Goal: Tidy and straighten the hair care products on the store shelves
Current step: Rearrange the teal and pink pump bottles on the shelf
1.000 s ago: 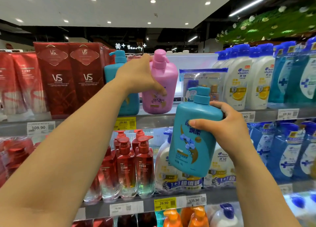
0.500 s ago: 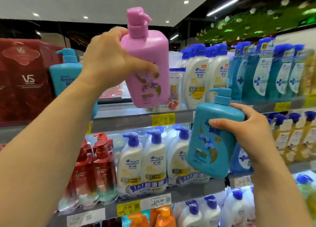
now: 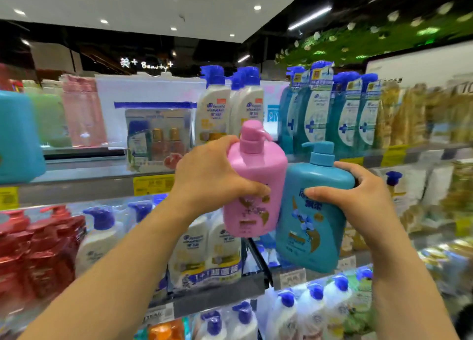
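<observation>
We grip pink bottle (image 3: pixel 254 183) in left hand (image 3: pixel 215 176), teal bottle (image 3: pixel 313 211) in right hand (image 3: pixel 358 199); labels part-covered, shelves (image 3: pixel 84 186) blurred.

Motion blur and covered labels

The left hand (image 3: pixel 212 176) covers the left side of the pink bottle (image 3: pixel 256 186), and its thumb lies across the label; the right hand (image 3: pixel 358 199) hides the right edge of the teal bottle (image 3: pixel 312 211), whose small print is unreadable. At the far left a second teal bottle (image 3: pixel 18 137) is cut by the frame edge. The gold packs (image 3: pixel 422 114) at the right, the red bottles (image 3: pixel 38 250) at lower left and the yellow price tag (image 3: pixel 153 185) are too smeared to read.
</observation>
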Demonstrator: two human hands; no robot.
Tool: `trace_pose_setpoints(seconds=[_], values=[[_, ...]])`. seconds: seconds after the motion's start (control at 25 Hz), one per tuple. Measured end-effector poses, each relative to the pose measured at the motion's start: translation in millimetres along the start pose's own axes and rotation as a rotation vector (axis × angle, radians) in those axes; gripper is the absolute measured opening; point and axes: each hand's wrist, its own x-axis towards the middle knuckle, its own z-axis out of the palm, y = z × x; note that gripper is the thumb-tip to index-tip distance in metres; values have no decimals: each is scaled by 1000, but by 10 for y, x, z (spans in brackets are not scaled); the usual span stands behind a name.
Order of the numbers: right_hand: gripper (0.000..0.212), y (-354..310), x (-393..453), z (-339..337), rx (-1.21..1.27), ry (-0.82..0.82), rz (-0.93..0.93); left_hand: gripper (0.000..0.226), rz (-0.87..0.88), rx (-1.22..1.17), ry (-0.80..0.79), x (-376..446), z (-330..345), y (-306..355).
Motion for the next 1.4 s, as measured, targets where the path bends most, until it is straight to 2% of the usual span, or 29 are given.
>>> trace_pose_setpoints(seconds=[0.24,0.52,0.68,0.92,1.4], values=[[78,335,151,-374,-23,-83,6,81,-64,91,-47,-68,734,73],[74,586,162,-520,-25,-175,44,69,-143,254,-148,-209,1390,-69],[73,658,145,-499,-10,-234,61,66,-188,274,-201,-243,1559,-181],[73,734,182,-473,143,-227,131,63,-219,268,-286,-311,1743,-245],[77,894,294,-481,169,-278,149,76,-270,341,-273,-227,1900,-399]])
